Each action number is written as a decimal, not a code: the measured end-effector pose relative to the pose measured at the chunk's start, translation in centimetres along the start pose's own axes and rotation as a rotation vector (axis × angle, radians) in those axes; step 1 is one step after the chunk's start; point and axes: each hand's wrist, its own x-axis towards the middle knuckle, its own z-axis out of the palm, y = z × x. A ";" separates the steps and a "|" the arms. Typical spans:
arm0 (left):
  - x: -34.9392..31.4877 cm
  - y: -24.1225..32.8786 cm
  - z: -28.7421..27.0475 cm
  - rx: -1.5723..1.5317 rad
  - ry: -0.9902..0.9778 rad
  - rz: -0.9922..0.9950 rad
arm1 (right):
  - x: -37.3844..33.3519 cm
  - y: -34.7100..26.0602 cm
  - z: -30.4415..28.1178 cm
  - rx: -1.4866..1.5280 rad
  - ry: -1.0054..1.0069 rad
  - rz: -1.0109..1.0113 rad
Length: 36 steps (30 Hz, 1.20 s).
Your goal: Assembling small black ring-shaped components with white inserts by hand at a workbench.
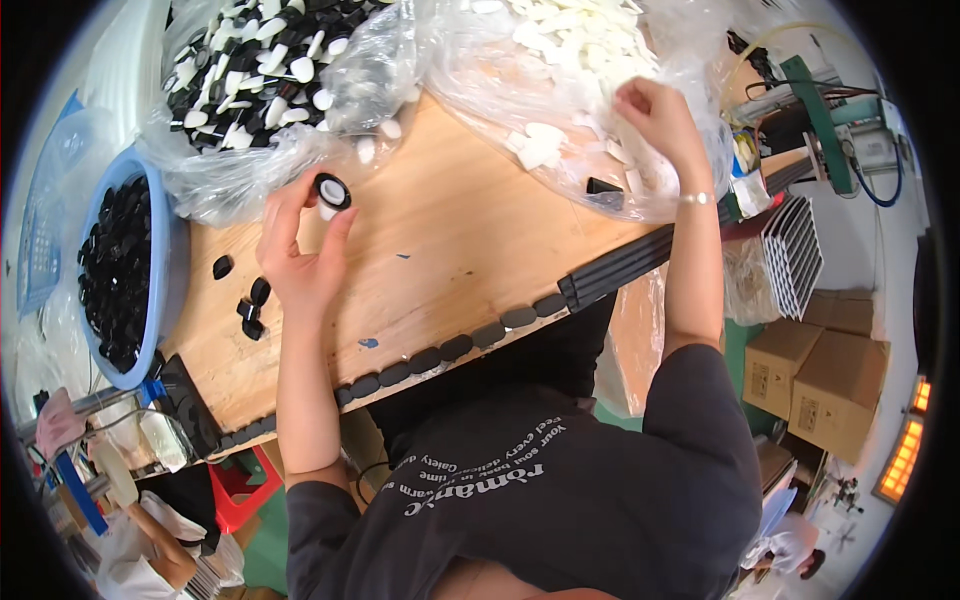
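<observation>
Between the thumb and fingers of my left hand (pixel 303 252) is a small oval piece with a black rim and a white inside (pixel 333 190). It is raised over the wooden table, its open-looking face toward me. Over at the right, my right hand (pixel 664 118) is at the edge of a heap of flat white plastic pieces (pixel 585 40) on clear plastic. Its fingers are pinched together, and whatever may be between them is hidden. A few white pieces (pixel 540 145) lie apart from the heap. Some small black caps (pixel 250 310) rest left of my left forearm.
A clear bag (pixel 215 175) of mixed black-and-white pieces lies at the far left. A blue basin (pixel 172 270) holds many black caps. Dark padding lines the near edge of the wooden table (pixel 440 250). Cardboard boxes (pixel 835 390) stand on the right; another person (pixel 160 550) is at lower left.
</observation>
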 end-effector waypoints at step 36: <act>-0.5 -0.3 0.6 -0.429 -0.016 -0.241 | 1.6 -14.0 6.4 0.660 0.149 -0.147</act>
